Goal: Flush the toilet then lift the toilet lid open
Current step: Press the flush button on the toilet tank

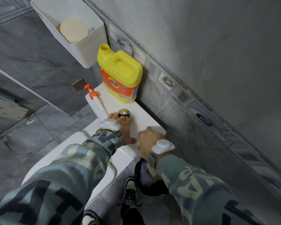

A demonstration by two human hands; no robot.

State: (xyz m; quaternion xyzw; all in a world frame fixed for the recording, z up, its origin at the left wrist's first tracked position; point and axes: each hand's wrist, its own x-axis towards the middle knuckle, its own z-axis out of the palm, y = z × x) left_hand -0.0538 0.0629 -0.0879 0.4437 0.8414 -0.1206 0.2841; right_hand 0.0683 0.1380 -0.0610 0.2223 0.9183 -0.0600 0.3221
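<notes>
Now, head view. My left hand lies flat on top of the white cistern lid, fingers extended and a little apart, with the fingertips on the round chrome flush button; a ringed finger sits on the button's near edge. I cannot tell whether the button is pressed down. My right hand rests just right of the left, curled over the near right corner of the cistern lid, fingers bent onto the top surface, nothing pinched. Both wrists carry a white puck-shaped device on a strap.

Beyond the left hand's fingertips stands a yellow jug with an orange label, cap off, near the wall. Left of the button lies a white tube with orange collars on the cistern edge. Below my left forearm, the toilet lid is down, closed over the bowl. Farther up hangs a white wall bin.
</notes>
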